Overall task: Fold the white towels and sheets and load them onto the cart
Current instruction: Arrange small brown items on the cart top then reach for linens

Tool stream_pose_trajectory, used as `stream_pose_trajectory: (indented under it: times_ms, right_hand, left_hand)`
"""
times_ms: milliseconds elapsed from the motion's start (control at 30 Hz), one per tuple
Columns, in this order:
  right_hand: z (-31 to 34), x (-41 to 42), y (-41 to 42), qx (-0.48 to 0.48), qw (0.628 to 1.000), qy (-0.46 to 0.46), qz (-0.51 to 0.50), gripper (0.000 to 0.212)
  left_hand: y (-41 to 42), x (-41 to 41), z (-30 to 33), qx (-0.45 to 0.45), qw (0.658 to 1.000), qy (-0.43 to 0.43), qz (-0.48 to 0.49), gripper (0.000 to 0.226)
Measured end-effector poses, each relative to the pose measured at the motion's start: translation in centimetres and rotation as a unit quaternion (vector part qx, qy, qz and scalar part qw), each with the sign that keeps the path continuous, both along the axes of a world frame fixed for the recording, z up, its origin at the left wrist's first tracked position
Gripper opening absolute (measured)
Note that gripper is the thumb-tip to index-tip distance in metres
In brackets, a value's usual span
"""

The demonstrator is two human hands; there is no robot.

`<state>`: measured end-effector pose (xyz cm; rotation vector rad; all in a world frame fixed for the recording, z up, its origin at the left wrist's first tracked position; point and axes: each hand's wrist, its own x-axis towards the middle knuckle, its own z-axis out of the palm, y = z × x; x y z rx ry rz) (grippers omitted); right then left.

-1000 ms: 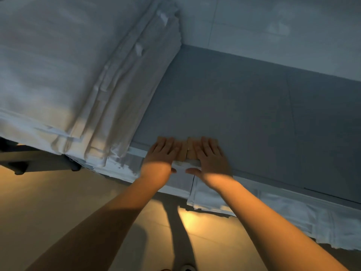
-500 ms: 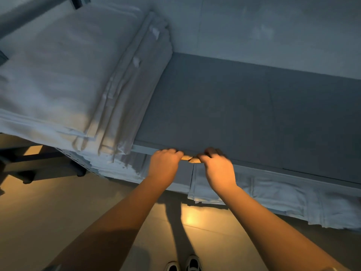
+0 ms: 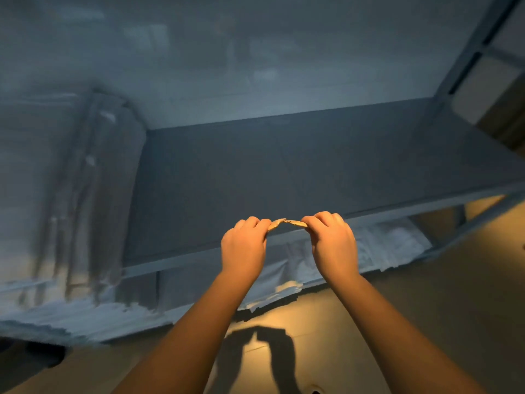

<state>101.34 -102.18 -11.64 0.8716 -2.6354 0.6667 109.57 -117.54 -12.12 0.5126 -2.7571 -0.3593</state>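
Note:
My left hand (image 3: 244, 245) and my right hand (image 3: 332, 243) are held close together just above the front rail of the grey cart shelf (image 3: 284, 172). Each pinches one end of a small tan strip (image 3: 287, 223) stretched between the fingertips; what it is made of I cannot tell. A tall stack of folded white sheets (image 3: 71, 180) fills the left part of the shelf, blurred. More white towels (image 3: 392, 243) lie on the lower shelf under my hands.
The cart's front rail (image 3: 184, 263) runs across below my wrists. A pale wall (image 3: 255, 66) closes the back. A cart upright (image 3: 466, 64) rises at the far right. Lit beige floor (image 3: 426, 322) is beneath me.
My hands went from lying flat on the shelf edge to curling and lifting the small tan strip off it. The view swung up and to the right.

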Motion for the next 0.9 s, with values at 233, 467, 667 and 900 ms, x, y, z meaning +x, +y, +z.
stream_pose_trajectory:
  times_ms: [233,467,667,900]
  right_hand:
    - [0.5,-1.9,12.7,-0.019,0.987,-0.007,-0.159,0.013]
    - [0.1,-3.1,27.1,-0.041,0.95,0.014,-0.308,0.016]
    - [0.6,-4.7,40.8,-0.05,0.916,0.014,-0.397,0.013]
    - [1.8,-6.1,55.1,-0.056,0.876,0.007,-0.479,0.018]
  left_hand:
    - [10.5,-7.1,0.8,0.01,0.99,0.013,-0.143,0.022]
    - [25.4,-13.5,1.3,0.016,0.954,0.033,-0.297,0.019]
    - [39.6,-18.5,1.9,0.02,0.918,0.054,-0.393,0.017]
    - [54.8,-22.8,2.4,0.032,0.872,0.056,-0.485,0.024]
